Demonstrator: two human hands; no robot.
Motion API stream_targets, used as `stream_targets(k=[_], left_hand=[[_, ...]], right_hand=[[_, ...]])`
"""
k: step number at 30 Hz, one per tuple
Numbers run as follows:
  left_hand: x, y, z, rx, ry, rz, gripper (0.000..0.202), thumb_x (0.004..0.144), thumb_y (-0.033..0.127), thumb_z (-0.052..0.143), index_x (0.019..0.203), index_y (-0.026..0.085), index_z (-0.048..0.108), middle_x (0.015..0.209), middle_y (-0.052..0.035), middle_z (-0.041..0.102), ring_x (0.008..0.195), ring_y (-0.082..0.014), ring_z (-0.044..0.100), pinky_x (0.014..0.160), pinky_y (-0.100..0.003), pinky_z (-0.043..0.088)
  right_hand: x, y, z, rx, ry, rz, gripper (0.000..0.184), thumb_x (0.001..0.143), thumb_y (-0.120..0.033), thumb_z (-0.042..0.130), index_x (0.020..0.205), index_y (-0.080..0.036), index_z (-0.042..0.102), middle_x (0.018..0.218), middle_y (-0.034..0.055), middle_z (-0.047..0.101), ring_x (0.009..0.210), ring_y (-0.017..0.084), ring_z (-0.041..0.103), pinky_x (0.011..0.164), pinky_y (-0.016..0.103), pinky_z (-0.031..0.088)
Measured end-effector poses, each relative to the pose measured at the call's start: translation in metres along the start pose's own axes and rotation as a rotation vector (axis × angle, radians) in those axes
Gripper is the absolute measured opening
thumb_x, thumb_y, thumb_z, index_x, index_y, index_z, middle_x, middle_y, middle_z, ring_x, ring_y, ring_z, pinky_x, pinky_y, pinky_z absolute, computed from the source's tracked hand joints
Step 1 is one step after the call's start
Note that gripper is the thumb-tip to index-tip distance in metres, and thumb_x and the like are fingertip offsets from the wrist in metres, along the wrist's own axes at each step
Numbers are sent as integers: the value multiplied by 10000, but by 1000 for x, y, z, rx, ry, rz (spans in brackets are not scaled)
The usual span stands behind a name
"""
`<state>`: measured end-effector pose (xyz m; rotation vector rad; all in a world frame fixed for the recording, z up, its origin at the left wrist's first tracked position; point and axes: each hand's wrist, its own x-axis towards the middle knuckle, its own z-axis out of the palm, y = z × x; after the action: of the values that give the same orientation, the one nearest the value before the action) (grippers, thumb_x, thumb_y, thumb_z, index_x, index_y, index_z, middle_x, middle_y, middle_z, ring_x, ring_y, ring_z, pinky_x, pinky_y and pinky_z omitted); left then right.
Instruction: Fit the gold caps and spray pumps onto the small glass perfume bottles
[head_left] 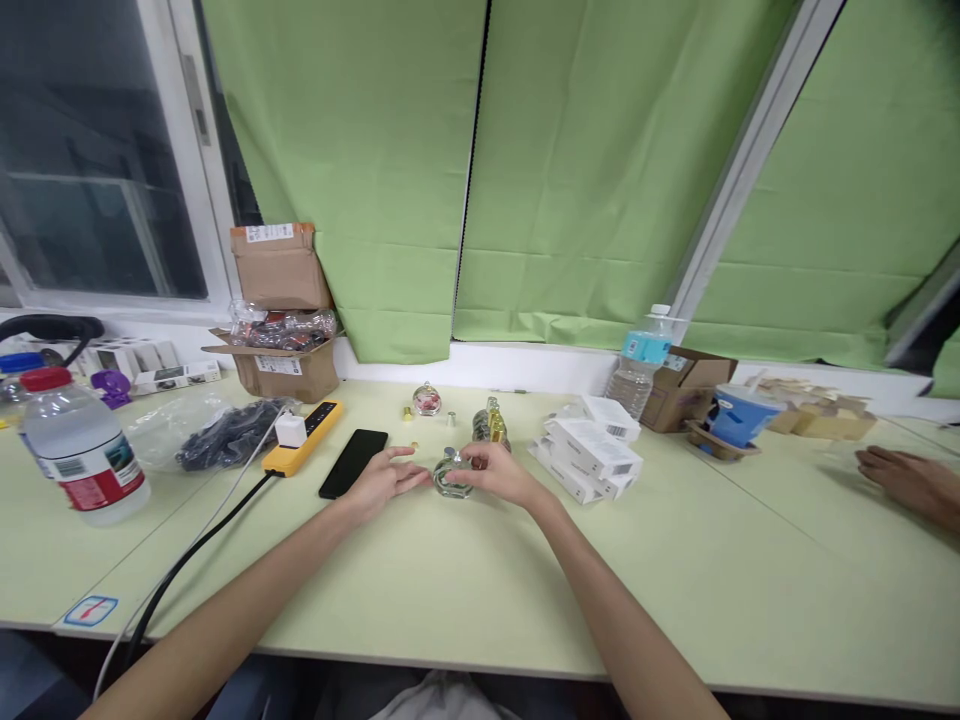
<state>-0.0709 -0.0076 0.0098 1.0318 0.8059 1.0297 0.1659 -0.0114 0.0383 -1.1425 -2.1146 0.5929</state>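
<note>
A round clear glass perfume bottle (453,482) with a silvery neck stands on the table in front of me. My right hand (491,474) grips it from the right, thumb and fingers closed around its side. Just left of the bottle is my left hand (384,482), its fingers apart and fingertips close to the glass; whether they touch it I cannot tell. Behind my right hand several similar bottles with gold tops (496,426) stand in a row, partly hidden. Farther back sits a round bottle with pink contents (427,400), with a small gold cap (407,413) and a pale cap (451,419) near it.
A black phone (354,463) and a yellow power strip (304,440) lie to the left, beside a large water bottle (86,450). Stacked white boxes (589,450) are on the right. Another person's hand (911,485) rests at the far right.
</note>
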Motion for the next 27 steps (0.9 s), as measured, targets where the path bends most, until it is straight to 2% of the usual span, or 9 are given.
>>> stream_targets(k=[3, 5, 7, 9, 12, 16, 22, 24, 27], left_hand=[[5, -5, -3, 226, 7, 132, 301, 869, 352, 602, 1075, 173, 477, 779, -46, 662, 655, -168, 683, 697, -349, 579], [8, -7, -5, 416, 53, 244, 278, 892, 450, 523, 977, 187, 490, 670, 10, 592, 517, -123, 587, 542, -276, 515], [11, -6, -7, 575, 115, 334, 300, 904, 481, 462, 869, 187, 509, 637, 25, 533, 500, -101, 513, 499, -233, 447], [13, -4, -9, 665, 153, 371, 309, 906, 461, 438, 824, 181, 539, 663, 13, 521, 533, -101, 486, 505, -226, 417], [14, -3, -12, 644, 148, 347, 266, 881, 397, 457, 919, 173, 597, 669, 12, 514, 527, -102, 447, 499, -229, 380], [15, -5, -12, 473, 41, 308, 282, 867, 398, 475, 1019, 180, 570, 664, 30, 500, 507, -88, 416, 494, -220, 355], [10, -2, -3, 451, -75, 407, 279, 861, 430, 538, 983, 180, 553, 871, -34, 648, 545, -78, 484, 553, -239, 431], [7, 2, -1, 508, -48, 439, 306, 839, 446, 577, 959, 168, 616, 921, -60, 674, 610, -102, 538, 602, -256, 462], [3, 9, 1, 620, 64, 498, 322, 785, 459, 650, 912, 170, 710, 934, -73, 699, 759, -160, 602, 683, -274, 476]], right_hand=[[1, -3, 3, 0, 2, -18, 425, 728, -549, 688, 610, -179, 515, 618, -54, 395, 597, 105, 391, 543, 236, 294], [1, -7, 6, 4, -2, -36, 426, 739, -541, 684, 607, -182, 497, 621, -54, 395, 599, 104, 386, 544, 237, 288], [1, -10, 9, 8, -3, -51, 435, 754, -540, 673, 598, -184, 478, 618, -56, 394, 592, 102, 380, 543, 237, 283], [1, -12, 12, 11, -3, -58, 445, 766, -546, 661, 591, -185, 468, 610, -58, 400, 583, 100, 381, 541, 237, 282], [2, -14, 15, 12, -8, -62, 447, 764, -553, 658, 588, -186, 474, 601, -56, 416, 575, 102, 391, 532, 236, 281], [3, -13, 16, 7, 4, -68, 443, 762, -555, 660, 596, -186, 483, 603, -55, 420, 581, 104, 396, 533, 236, 282], [3, -11, 17, 11, 0, -68, 426, 770, -535, 660, 607, -183, 484, 609, -58, 416, 580, 99, 393, 536, 236, 273], [3, -11, 17, 6, 3, -67, 436, 770, -536, 660, 598, -184, 468, 608, -59, 413, 582, 99, 395, 539, 235, 272], [3, -13, 18, 2, 9, -64, 450, 771, -544, 658, 591, -187, 451, 609, -59, 402, 583, 101, 394, 540, 236, 272]])
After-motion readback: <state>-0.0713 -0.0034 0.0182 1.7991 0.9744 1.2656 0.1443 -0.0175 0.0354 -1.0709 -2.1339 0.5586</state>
